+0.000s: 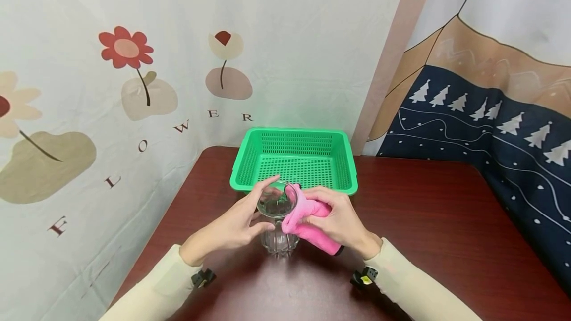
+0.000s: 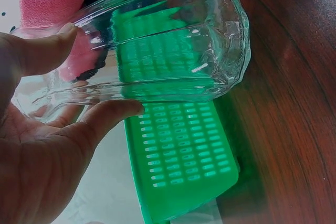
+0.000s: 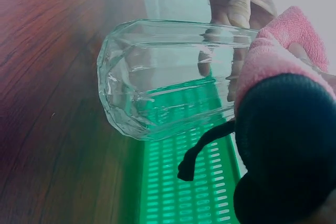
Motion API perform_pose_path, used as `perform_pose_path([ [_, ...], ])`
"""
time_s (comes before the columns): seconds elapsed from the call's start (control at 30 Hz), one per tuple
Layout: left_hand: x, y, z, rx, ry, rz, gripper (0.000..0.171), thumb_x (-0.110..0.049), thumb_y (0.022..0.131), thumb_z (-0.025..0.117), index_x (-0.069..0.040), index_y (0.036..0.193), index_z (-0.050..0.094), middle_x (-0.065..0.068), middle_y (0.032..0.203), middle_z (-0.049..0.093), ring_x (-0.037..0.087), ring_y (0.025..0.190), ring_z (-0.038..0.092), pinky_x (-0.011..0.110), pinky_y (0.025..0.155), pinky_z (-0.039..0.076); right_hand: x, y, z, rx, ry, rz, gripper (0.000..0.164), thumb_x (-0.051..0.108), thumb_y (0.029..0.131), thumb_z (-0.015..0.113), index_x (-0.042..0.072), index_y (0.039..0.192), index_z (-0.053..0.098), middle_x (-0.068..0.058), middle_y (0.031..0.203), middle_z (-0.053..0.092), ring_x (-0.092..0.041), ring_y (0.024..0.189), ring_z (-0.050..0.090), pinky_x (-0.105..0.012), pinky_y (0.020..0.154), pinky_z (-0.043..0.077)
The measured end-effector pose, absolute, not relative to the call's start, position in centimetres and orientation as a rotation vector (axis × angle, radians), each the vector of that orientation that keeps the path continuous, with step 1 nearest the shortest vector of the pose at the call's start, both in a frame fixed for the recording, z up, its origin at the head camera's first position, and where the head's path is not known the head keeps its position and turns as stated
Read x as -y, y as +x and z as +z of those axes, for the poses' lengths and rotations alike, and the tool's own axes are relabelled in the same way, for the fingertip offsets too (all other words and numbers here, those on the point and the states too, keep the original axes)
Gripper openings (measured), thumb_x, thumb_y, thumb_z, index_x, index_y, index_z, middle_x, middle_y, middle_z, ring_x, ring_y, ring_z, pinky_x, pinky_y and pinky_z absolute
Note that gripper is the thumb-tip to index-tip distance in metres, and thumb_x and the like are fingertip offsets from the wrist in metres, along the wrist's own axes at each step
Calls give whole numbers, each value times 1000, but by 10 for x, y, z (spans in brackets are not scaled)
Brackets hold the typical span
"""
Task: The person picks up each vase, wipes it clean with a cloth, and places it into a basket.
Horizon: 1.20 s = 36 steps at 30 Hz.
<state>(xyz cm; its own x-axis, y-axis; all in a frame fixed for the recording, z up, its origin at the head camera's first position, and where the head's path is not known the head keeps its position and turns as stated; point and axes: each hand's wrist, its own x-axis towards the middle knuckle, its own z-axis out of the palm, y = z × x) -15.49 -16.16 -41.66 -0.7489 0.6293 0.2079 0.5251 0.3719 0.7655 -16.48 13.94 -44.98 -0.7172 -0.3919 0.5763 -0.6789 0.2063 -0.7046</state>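
A clear glass vase (image 1: 279, 244) with a ribbed body and a round rim stands mouth up between my hands. My left hand (image 1: 238, 222) grips it near the top, thumb on the near side and fingers on the far side. In my right hand (image 1: 339, 217) is a pink terry cloth (image 1: 314, 236) with black edging, pressed against the right side of the vase's rim. Part of the cloth folds over that rim. The right wrist view shows the cloth's dark end (image 3: 286, 140) and a black loop (image 3: 202, 150) hanging from it.
Behind the vase, a green perforated plastic basket (image 1: 238, 172) stands at the far edge of the dark red-brown table (image 1: 419, 232). Printed fabric hangings (image 1: 303, 53) rise behind and beside the table.
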Motion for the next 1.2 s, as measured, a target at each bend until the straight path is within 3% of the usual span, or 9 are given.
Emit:
perform_pose_path([
  [0.27, 161, -156, -417, -2473, 1059, 1353, 113, 11, 100, 84, -18, 185, 16, 19, 167, 57, 41, 157, 60, 59, 118, 61, -136, -167, -455, 2245, 1011, 1425, 41, 3, 89, 101, 15, 126, 89, -5, 128, 88, -26, 122, 83, -26, 108, 64],
  [0.6, 162, -154, -416, -2476, 1041, 1339, 113, 10, 101, 84, -18, 185, 15, 18, 168, 56, 40, 158, 59, 65, 119, 58, -134, -166, -455, 2325, 1043, 1241, 44, 7, 85, 104, 11, 125, 86, -4, 125, 87, -23, 119, 83, -40, 103, 68],
  [0.9, 162, -152, -417, -2479, 1025, 1335, 113, 10, 101, 83, -21, 185, 15, 18, 168, 57, 41, 157, 61, 68, 118, 58, -135, -164, -460, 2414, 1033, 1178, 50, 17, 82, 109, 10, 126, 85, -4, 121, 87, -19, 111, 81, -36, 96, 68],
  [1.2, 160, -154, -416, -2458, 1030, 1362, 113, 13, 100, 83, -19, 185, 15, 20, 167, 56, 42, 160, 58, 67, 120, 57, -139, -165, -463, 2577, 1041, 1046, 47, 24, 82, 110, 12, 121, 86, 2, 110, 84, -10, 98, 71, -25, 84, 61],
])
